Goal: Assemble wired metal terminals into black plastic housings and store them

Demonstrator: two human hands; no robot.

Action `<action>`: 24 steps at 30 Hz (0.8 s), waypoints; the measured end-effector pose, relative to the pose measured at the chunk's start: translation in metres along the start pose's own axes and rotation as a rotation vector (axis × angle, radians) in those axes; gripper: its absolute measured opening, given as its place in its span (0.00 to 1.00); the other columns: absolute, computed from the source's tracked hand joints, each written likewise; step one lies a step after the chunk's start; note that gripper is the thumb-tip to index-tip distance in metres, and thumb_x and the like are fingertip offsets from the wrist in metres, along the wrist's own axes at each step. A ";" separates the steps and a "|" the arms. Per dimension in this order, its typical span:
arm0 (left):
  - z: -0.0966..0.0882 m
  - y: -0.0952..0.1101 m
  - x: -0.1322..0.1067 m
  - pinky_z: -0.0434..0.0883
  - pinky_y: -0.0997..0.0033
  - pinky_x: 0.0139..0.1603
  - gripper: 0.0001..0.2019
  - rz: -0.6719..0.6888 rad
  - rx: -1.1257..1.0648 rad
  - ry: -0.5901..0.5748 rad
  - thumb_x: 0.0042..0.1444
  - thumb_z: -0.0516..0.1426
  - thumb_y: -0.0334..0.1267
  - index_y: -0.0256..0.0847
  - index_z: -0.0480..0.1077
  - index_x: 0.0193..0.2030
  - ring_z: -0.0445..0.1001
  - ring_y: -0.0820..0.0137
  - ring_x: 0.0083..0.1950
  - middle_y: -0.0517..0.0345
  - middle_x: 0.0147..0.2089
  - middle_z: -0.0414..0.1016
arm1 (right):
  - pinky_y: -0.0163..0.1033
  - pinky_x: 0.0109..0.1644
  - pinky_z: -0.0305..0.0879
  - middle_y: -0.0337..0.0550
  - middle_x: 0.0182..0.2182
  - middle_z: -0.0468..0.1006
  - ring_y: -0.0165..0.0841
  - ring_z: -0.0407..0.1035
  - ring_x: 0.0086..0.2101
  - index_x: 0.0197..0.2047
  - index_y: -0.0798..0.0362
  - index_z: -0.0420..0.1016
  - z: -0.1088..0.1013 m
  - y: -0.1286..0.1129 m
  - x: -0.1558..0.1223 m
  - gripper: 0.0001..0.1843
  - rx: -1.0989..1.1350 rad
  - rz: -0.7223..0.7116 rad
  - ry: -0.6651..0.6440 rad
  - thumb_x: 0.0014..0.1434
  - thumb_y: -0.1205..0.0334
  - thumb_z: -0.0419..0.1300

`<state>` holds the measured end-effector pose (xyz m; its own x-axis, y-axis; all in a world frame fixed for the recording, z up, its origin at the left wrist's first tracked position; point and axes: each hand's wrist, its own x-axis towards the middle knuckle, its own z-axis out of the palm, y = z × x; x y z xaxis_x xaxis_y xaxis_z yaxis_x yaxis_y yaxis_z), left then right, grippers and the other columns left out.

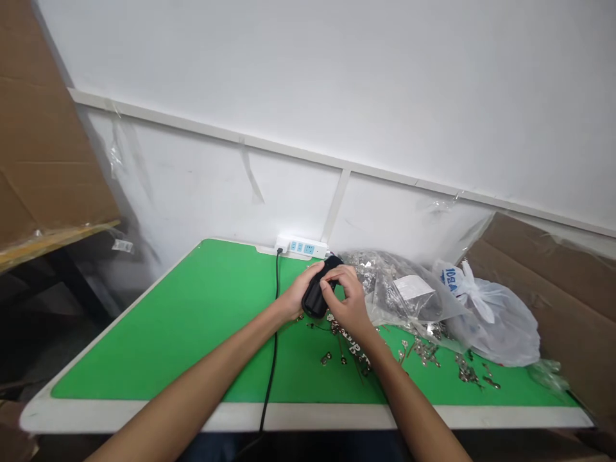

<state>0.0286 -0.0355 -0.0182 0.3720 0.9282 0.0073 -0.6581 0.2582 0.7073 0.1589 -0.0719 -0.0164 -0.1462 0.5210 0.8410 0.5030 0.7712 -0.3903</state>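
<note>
fingers of left hand [302,290] and right hand [349,300] grip a black pouch [314,300] over the green tabletop [202,333].

A white wall [337,77] with a rail [240,136] stands behind the green table [158,340], seemingly sheeted in plastic.

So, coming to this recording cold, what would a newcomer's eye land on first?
The bright green tabletop stands out first, filling the lower middle of the view. Near its far edge, the left hand and right hand hold a black object. To their right, small metal parts lie scattered beside a clear plastic bag.
</note>
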 end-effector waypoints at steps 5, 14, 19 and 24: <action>0.004 0.007 -0.003 0.72 0.71 0.35 0.10 -0.057 0.038 -0.036 0.59 0.66 0.43 0.37 0.78 0.38 0.74 0.69 0.29 0.58 0.29 0.78 | 0.57 0.56 0.72 0.55 0.63 0.69 0.49 0.62 0.63 0.65 0.47 0.65 0.000 0.006 -0.006 0.28 -0.080 0.082 0.035 0.64 0.56 0.62; 0.000 0.004 -0.003 0.70 0.74 0.33 0.11 0.035 0.072 -0.085 0.56 0.68 0.43 0.38 0.76 0.37 0.72 0.72 0.28 0.60 0.30 0.76 | 0.52 0.56 0.75 0.57 0.68 0.65 0.48 0.66 0.63 0.73 0.49 0.56 0.004 0.016 -0.010 0.40 0.139 0.364 -0.027 0.63 0.49 0.63; -0.001 -0.002 -0.003 0.71 0.73 0.41 0.13 0.111 0.075 -0.088 0.55 0.69 0.45 0.39 0.77 0.38 0.73 0.71 0.34 0.60 0.34 0.76 | 0.53 0.63 0.70 0.56 0.69 0.64 0.47 0.65 0.65 0.73 0.48 0.55 0.011 0.012 -0.013 0.39 0.253 0.398 0.032 0.64 0.50 0.63; -0.002 -0.006 -0.004 0.71 0.71 0.43 0.15 0.114 0.059 -0.099 0.55 0.70 0.47 0.39 0.78 0.42 0.76 0.68 0.40 0.58 0.38 0.77 | 0.53 0.68 0.67 0.53 0.69 0.65 0.44 0.66 0.65 0.71 0.47 0.56 0.019 0.009 -0.014 0.37 0.404 0.452 0.070 0.64 0.51 0.63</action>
<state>0.0301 -0.0401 -0.0242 0.3615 0.9189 0.1579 -0.6613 0.1333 0.7382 0.1495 -0.0653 -0.0387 0.0691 0.8142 0.5764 0.1370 0.5646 -0.8139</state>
